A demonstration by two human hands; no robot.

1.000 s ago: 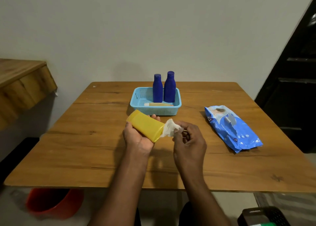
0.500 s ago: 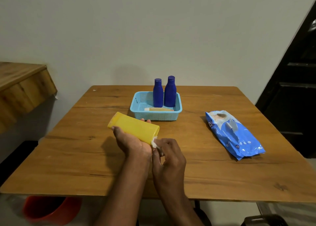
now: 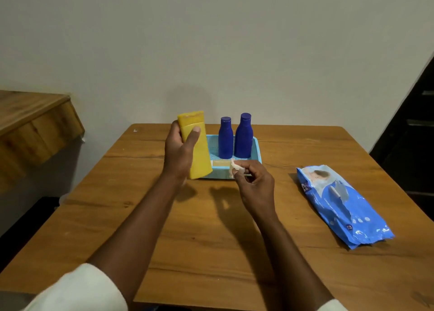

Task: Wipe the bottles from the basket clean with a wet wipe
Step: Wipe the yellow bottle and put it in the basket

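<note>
left hand point(image 3: 179, 151) gripped yellow bottle point(image 3: 196, 143) nearly upright above table point(image 3: 211, 228), before basket point(image 3: 257, 152); right hand point(image 3: 254, 183) pinched crumpled wipe point(image 3: 234, 168) beside it; two blue bottles point(image 3: 234, 136) stood in basket.

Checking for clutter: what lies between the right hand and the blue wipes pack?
In the head view, only bare table between the right hand and the wipes pack.

Dim warm indoor light, soft shadows, wide-angle bowing at edges.
</note>
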